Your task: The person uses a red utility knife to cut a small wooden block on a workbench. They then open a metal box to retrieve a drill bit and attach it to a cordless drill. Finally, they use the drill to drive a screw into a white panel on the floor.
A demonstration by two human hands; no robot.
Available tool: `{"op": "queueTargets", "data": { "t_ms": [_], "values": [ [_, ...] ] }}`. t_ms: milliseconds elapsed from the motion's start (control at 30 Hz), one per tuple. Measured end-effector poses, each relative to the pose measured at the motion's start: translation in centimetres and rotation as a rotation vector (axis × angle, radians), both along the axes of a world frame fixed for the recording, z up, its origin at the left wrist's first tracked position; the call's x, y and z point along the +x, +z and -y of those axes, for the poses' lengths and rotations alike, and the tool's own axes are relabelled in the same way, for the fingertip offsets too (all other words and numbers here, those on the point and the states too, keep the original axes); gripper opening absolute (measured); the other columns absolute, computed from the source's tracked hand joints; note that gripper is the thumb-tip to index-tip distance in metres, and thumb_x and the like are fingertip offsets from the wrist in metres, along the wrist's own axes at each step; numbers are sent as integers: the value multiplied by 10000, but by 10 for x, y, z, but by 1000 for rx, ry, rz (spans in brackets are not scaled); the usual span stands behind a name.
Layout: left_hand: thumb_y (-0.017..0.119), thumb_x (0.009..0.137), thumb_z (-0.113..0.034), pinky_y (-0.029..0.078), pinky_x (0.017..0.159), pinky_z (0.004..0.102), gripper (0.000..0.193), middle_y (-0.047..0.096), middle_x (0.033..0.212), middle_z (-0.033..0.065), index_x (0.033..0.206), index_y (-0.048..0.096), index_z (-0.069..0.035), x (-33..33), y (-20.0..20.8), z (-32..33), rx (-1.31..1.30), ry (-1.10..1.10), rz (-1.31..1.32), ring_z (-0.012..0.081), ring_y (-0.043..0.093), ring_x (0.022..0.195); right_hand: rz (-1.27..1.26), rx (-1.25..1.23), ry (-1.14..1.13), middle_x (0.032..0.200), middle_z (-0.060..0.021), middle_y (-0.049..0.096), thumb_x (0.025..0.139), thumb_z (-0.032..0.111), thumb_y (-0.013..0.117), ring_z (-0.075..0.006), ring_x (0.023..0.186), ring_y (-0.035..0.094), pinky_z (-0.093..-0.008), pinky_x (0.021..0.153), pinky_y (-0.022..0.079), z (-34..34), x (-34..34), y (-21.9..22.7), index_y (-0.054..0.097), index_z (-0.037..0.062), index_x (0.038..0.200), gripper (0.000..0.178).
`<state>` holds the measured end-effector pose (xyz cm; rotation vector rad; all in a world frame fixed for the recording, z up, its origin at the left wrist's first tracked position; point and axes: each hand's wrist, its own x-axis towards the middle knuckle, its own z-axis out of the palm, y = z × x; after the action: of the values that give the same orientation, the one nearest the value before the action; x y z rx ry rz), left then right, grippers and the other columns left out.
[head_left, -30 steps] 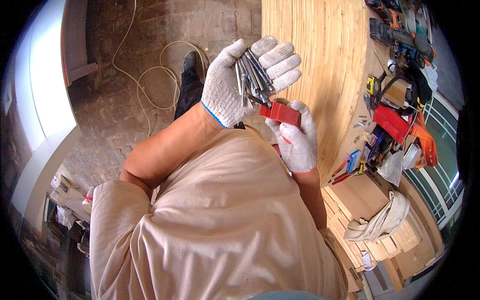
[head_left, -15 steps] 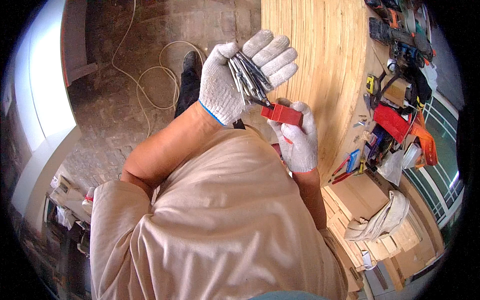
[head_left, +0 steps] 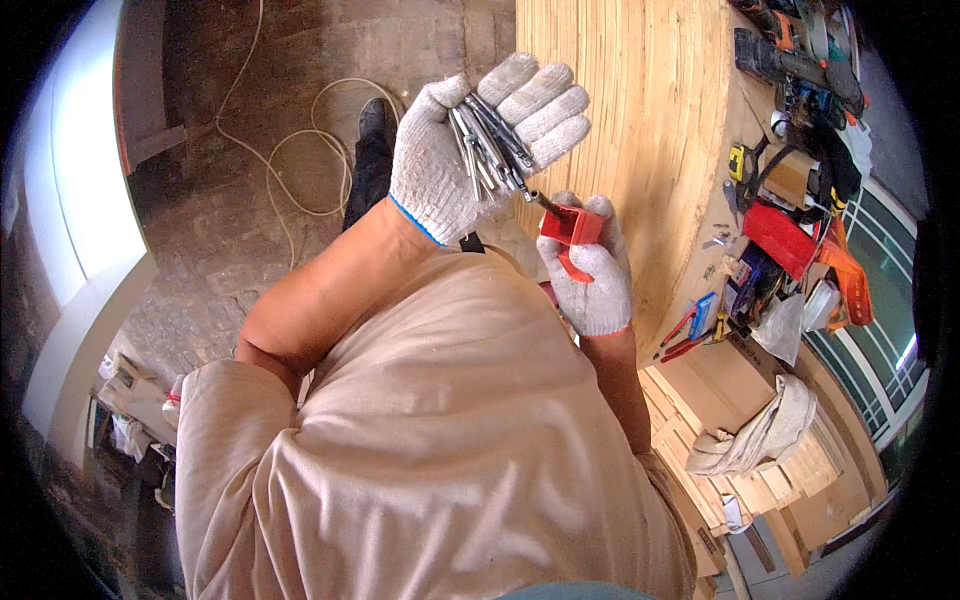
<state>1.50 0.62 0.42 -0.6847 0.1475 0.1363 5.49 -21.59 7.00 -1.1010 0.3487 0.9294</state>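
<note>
My left hand (head_left: 440, 150), in a white knit glove with a blue cuff, is turned palm up. A bundle of metal drill bits (head_left: 484, 150) lies across its palm, the thumb beside them and the fingers stretched out. Just to the right and nearer to me, my right hand (head_left: 592, 280), gloved with a red cuff, grips a small red plastic case (head_left: 572, 226). The case is tilted, its opening toward the left palm. A dark bit (head_left: 552, 207) pokes out of that opening, its tip close to the bundle. The case hides part of the right fingers.
A wooden workbench (head_left: 620, 90) runs along my right. On its far side lie power tools (head_left: 800, 65), a yellow tape measure (head_left: 738, 162), a red case (head_left: 780, 240) and pliers (head_left: 690, 335). A cardboard box (head_left: 715, 385) sits nearer. A cable (head_left: 315, 135) loops over the floor.
The red case has turned in my right hand, and the dark bit now sticks further out of it. Several bits have shifted in my left palm. Both hands have moved slightly left.
</note>
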Motion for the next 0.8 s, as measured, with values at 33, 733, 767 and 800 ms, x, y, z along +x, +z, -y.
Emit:
{"op": "queueTargets", "data": {
  "t_ms": [33, 733, 767, 800],
  "values": [
    [565, 990, -200, 264, 1341, 674, 512, 548, 1605, 258, 1443, 645, 25, 0, 0, 0, -2, -3, 2, 487, 420, 1554, -3, 29, -3, 1469, -184, 610, 863, -50, 664, -352, 1370, 606, -497, 1136, 559, 2, 1, -2, 621, 147, 1348, 525],
    [544, 1018, -220, 267, 1343, 662, 524, 532, 1626, 238, 1485, 607, 11, -1, -8, 1, -15, -13, 9, 471, 415, 1562, -94, 346, -12, 1424, -192, 603, 843, -32, 733, -324, 1250, 639, -451, 1031, 607, 21, 13, -17, 657, 143, 1359, 550],
    [548, 1017, -217, 268, 1343, 660, 523, 530, 1628, 236, 1485, 606, 10, -1, -8, 1, -15, -17, 3, 470, 416, 1562, -79, 345, 1, 1436, -201, 608, 821, -17, 738, -319, 1295, 633, -460, 1054, 598, 20, 14, -17, 650, 136, 1354, 562],
    [553, 1017, -215, 269, 1344, 658, 521, 528, 1630, 234, 1485, 606, 8, -1, -8, 1, -12, -16, 5, 468, 417, 1562, -95, 332, -9, 1436, -200, 607, 825, -22, 729, -321, 1297, 631, -453, 1042, 606, 20, 15, -17, 650, 136, 1356, 559]
  ]
}}
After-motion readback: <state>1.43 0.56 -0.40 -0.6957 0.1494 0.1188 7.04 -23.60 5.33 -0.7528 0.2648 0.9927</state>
